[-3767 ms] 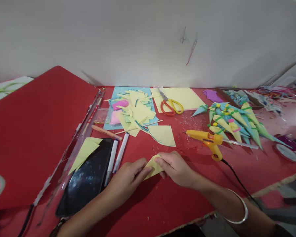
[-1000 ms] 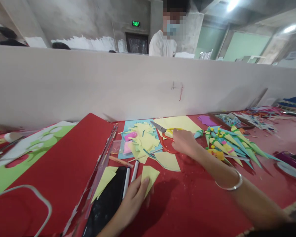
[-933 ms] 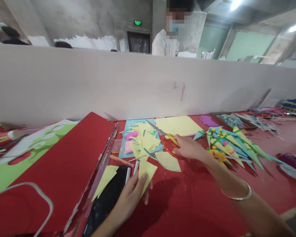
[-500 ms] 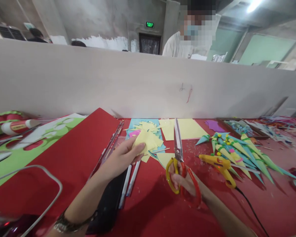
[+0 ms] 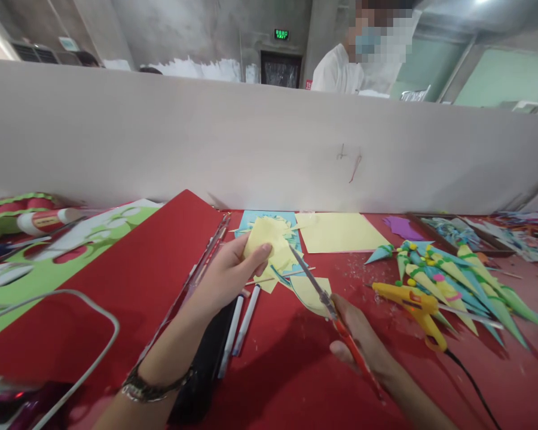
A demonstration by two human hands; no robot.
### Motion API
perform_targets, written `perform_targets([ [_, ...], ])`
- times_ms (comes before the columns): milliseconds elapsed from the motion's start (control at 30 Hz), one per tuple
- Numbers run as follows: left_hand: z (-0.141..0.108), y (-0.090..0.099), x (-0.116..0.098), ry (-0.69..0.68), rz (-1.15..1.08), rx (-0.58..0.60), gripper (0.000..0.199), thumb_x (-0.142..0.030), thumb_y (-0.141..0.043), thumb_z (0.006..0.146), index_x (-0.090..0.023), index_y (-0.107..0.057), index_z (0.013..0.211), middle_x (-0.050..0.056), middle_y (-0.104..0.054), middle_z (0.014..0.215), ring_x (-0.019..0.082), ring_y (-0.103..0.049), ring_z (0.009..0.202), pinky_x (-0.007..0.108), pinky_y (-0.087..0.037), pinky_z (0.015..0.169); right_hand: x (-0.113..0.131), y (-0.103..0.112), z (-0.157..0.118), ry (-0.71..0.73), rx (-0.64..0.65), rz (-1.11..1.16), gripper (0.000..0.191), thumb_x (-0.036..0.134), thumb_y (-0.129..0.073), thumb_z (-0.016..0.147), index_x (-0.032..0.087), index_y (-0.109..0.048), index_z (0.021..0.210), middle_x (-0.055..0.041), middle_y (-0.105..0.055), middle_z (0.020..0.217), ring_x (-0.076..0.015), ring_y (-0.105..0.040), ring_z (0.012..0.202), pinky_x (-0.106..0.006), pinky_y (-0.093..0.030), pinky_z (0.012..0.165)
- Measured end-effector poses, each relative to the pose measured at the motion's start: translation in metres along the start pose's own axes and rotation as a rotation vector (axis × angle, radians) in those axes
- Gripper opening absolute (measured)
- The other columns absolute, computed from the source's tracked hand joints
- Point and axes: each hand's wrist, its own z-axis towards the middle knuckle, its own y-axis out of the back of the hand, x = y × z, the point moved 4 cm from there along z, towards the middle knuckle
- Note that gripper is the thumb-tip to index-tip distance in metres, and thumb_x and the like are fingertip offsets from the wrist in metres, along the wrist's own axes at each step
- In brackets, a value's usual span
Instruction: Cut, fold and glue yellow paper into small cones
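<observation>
My left hand (image 5: pixel 231 269) pinches a piece of yellow paper (image 5: pixel 265 237) between thumb and fingers, above a heap of cut scraps. My right hand (image 5: pixel 363 337) is closed on the handles of a pair of scissors (image 5: pixel 311 278). The blades look closed, and their tip points up and left, close to the held paper's right side. Beneath the scissors lies a rounded yellow paper piece (image 5: pixel 312 294). Under the scraps is a light blue sheet (image 5: pixel 251 221). Two white pens (image 5: pixel 247 322) lie just right of my left wrist.
A yellow glue gun (image 5: pixel 406 301) with a black cord lies right of my right hand, beside several yellow and blue paper cones (image 5: pixel 457 292). A yellow sheet (image 5: pixel 341 233) lies at the back. A white partition (image 5: pixel 206 137) stands behind; beyond it is a person (image 5: pixel 336 68). A white cable (image 5: pixel 112 334) loops at left.
The scissors have turned from upright, tip up, to tilted left, edge-on, with the tip nearer the held paper. My left hand has raised and turned the yellow paper slightly. The view has shifted a little.
</observation>
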Motion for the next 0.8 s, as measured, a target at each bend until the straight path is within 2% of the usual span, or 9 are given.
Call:
perform_targets([
  [100, 0.001, -0.001, -0.001, -0.042, 0.055, 0.005, 0.028, -0.036, -0.049, 0.079, -0.019, -0.041, 0.057, -0.006, -0.039, 0.051, 0.006, -0.036, 0.044, 0.017, -0.036, 0.041, -0.001, 0.000, 0.000, 0.014, 0.009, -0.045, 0.055, 0.066, -0.052, 0.066, 0.020, -0.050, 0.094, -0.0038, -0.054, 0.076, -0.0211, -0.051, 0.070, -0.031, -0.045, 0.066],
  [300, 0.001, -0.006, 0.007, -0.025, 0.132, 0.038, 0.025, -0.038, -0.048, 0.080, -0.019, -0.044, 0.064, -0.006, -0.037, 0.052, 0.006, -0.035, 0.043, 0.017, -0.032, 0.038, 0.000, -0.002, -0.001, 0.010, 0.002, -0.016, 0.055, 0.071, -0.045, 0.068, 0.020, -0.045, 0.088, -0.0026, -0.050, 0.074, -0.0200, -0.049, 0.070, -0.030, -0.043, 0.065],
  [500, 0.001, -0.018, 0.012, -0.081, 0.166, 0.167, 0.028, -0.037, -0.043, 0.084, -0.019, -0.043, 0.064, -0.006, -0.039, 0.054, 0.006, -0.038, 0.046, 0.017, -0.034, 0.042, -0.005, -0.003, -0.001, 0.004, 0.003, -0.017, 0.052, 0.071, -0.044, 0.068, 0.020, -0.042, 0.080, -0.0022, -0.047, 0.075, -0.0184, -0.046, 0.070, -0.028, -0.040, 0.063],
  [800, 0.004, -0.019, 0.013, -0.086, 0.179, 0.211, 0.030, -0.036, -0.041, 0.085, -0.018, -0.041, 0.062, -0.005, -0.040, 0.056, 0.006, -0.038, 0.047, 0.018, -0.034, 0.043, 0.002, -0.003, 0.000, 0.053, -0.018, -0.050, 0.061, 0.080, -0.026, 0.069, 0.020, -0.035, 0.071, 0.0028, -0.036, 0.063, -0.0115, -0.031, 0.056, -0.024, -0.027, 0.051],
])
